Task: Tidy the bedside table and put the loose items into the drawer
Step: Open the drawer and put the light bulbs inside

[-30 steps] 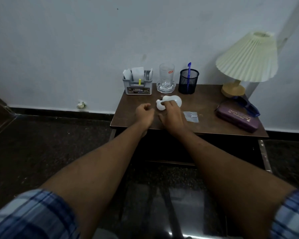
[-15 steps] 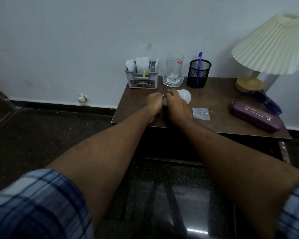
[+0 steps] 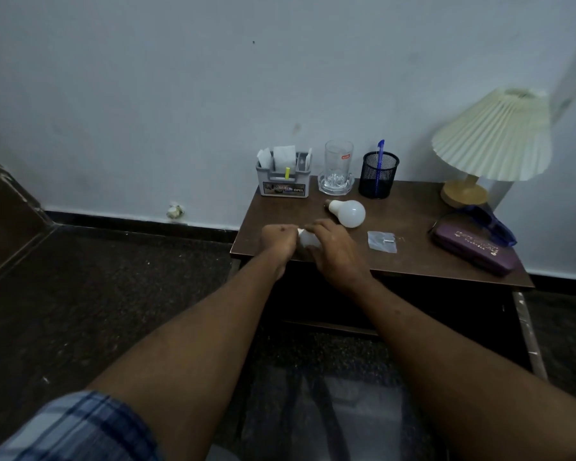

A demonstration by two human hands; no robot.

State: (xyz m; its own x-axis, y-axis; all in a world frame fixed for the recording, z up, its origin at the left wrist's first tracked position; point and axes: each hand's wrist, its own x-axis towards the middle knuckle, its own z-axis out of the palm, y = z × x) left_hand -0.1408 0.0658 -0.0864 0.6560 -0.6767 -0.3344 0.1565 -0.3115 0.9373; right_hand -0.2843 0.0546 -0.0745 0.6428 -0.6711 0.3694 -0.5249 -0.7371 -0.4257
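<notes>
At the middle of the frame, on the table's (image 3: 413,261) front edge, the left hand (image 3: 277,240) is a closed fist and the right hand (image 3: 333,247) curls over a small white thing (image 3: 308,239) held between them. Just behind lies a light bulb (image 3: 348,212); a clear packet (image 3: 382,241) and purple case (image 3: 476,252) lie rightward.

**A bedroom corner in a home**

A small dark wooden bedside table (image 3: 413,224) stands against a plain pale wall (image 3: 180,94), over a dark speckled stone floor (image 3: 97,294). On it sit a lamp (image 3: 492,141) with a pleated cream shade, a drinking glass (image 3: 338,164), a mesh pen cup (image 3: 379,174), a grey organiser (image 3: 283,181) stuffed with papers, a loose light bulb (image 3: 348,212) and a purple glasses case (image 3: 476,249) — household things.
</notes>
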